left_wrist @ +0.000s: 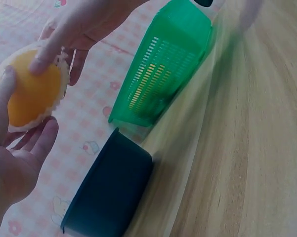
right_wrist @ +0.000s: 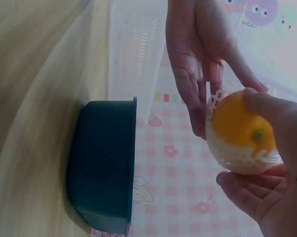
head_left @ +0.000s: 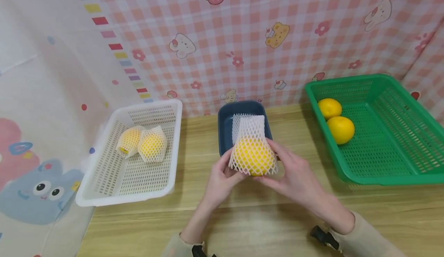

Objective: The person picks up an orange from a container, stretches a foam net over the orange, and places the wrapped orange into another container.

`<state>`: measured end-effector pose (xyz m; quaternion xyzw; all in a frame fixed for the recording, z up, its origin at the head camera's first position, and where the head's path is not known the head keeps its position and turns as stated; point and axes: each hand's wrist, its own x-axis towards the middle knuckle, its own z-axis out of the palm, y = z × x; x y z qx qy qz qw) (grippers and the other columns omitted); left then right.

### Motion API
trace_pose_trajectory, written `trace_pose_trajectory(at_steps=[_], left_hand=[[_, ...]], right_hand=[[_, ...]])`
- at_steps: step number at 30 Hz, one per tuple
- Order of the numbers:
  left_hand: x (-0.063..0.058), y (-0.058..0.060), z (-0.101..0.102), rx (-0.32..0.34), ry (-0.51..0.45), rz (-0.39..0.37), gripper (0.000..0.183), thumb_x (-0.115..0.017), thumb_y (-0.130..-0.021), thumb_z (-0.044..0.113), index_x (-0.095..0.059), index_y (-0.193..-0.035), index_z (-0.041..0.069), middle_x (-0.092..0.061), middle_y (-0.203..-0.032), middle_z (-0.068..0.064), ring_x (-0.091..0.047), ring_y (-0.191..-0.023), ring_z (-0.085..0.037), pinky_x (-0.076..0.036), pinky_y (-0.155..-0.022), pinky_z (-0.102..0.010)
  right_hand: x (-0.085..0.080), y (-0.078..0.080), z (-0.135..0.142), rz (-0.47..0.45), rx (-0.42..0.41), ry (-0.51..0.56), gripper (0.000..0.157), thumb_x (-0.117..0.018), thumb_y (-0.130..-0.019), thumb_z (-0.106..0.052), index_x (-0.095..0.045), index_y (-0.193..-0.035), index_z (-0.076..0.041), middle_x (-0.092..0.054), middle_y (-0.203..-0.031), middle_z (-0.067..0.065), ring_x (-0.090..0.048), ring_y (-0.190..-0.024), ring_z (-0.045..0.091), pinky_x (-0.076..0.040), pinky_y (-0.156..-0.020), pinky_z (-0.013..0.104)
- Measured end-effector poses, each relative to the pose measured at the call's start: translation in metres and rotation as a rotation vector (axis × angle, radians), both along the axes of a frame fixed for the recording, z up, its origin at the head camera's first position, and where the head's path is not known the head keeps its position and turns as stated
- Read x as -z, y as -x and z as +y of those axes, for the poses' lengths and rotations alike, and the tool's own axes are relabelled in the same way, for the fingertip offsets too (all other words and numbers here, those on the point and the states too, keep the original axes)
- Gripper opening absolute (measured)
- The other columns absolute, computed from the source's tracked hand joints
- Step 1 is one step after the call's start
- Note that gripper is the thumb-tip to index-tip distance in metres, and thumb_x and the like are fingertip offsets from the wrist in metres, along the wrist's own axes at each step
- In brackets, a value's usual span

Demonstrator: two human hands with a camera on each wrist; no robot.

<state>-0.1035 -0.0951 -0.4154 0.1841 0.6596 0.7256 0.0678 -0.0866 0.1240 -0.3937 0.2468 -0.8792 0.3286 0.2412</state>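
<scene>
Between both hands, raised above the table, is an orange (head_left: 254, 158) partly inside a white foam net sleeve (head_left: 252, 126). My left hand (head_left: 220, 178) holds it from the left, thumb against the fruit and fingers around the net. My right hand (head_left: 295, 172) grips it from the right in the same way. The wrist views show bare peel on the side facing me, with the stem end of the orange (right_wrist: 237, 118) uncovered. Behind the held fruit stands a dark blue bin (head_left: 225, 130), with more white netting (head_left: 236, 124) visible at its opening.
At left, a white basket (head_left: 145, 193) holds two net-covered oranges (head_left: 152, 145). A green basket (head_left: 392, 178) at right holds two bare oranges (head_left: 341, 130). Beneath everything lies a wood-grain table (head_left: 243, 226), with a pink checked cloth (head_left: 208, 56) hanging behind.
</scene>
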Motion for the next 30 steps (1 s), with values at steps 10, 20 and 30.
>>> trace_pose_trajectory(at_steps=[10, 20, 30], left_hand=[[-0.002, -0.001, 0.005, -0.057, 0.017, 0.018, 0.075, -0.068, -0.099, 0.001, -0.031, -0.163, 0.001, -0.033, -0.172, -0.019, -0.043, -0.154, -0.028, -0.048, -0.116, -0.018], [-0.004, -0.007, 0.008, -0.283, 0.153, 0.110, 0.041, -0.053, -0.108, 0.005, -0.057, -0.148, 0.001, -0.057, -0.155, -0.013, -0.056, -0.144, -0.019, -0.051, -0.113, -0.025], [-0.005, -0.015, 0.016, -0.321, 0.102, 0.126, 0.035, -0.057, -0.105, 0.002, -0.063, -0.139, -0.005, -0.067, -0.141, -0.021, -0.074, -0.109, -0.006, -0.066, -0.089, -0.029]], right_hand=[[0.001, 0.003, -0.002, 0.048, -0.027, -0.014, 0.108, -0.099, -0.067, -0.020, -0.043, -0.159, -0.012, -0.070, -0.132, 0.019, -0.074, -0.110, 0.034, -0.066, -0.087, 0.050], [0.004, 0.004, -0.002, 0.094, 0.005, 0.015, 0.104, -0.098, -0.063, -0.022, -0.048, -0.153, -0.007, -0.068, -0.120, 0.019, -0.073, -0.095, 0.029, -0.067, -0.076, 0.042], [0.005, 0.006, -0.001, 0.169, 0.072, 0.117, 0.094, -0.092, -0.065, -0.018, -0.051, -0.147, 0.000, -0.063, -0.123, 0.024, -0.070, -0.096, 0.033, -0.065, -0.070, 0.045]])
